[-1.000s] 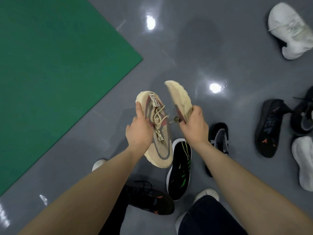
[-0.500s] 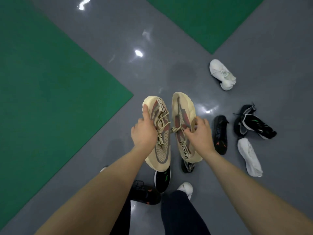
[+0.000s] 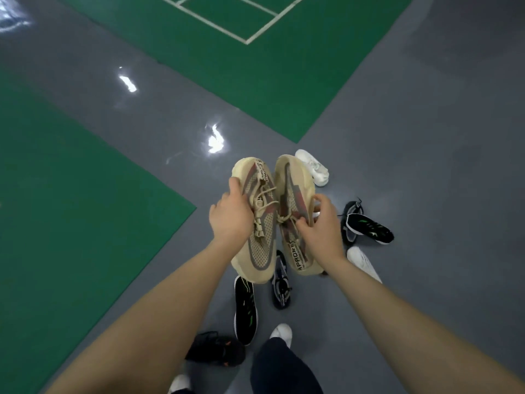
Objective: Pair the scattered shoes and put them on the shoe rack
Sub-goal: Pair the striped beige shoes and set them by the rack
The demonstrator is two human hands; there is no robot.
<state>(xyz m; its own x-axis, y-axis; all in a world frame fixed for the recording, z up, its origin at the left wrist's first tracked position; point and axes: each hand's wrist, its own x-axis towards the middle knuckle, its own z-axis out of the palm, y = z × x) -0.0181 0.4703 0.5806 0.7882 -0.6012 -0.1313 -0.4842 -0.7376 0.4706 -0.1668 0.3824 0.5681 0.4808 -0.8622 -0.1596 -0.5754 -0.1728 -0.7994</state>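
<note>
The left hand grips one beige knit-mesh sneaker, the right hand pinches its chunky-soled twin, side by side above the glossy grey floor.

Bare forearms (no sleeves), dark navy trousers, white shoes on the feet

Both bare forearms reach forward, side by side. The left hand curls round a beige shoe; the right hand seems to pinch its twin near the laces.
</note>
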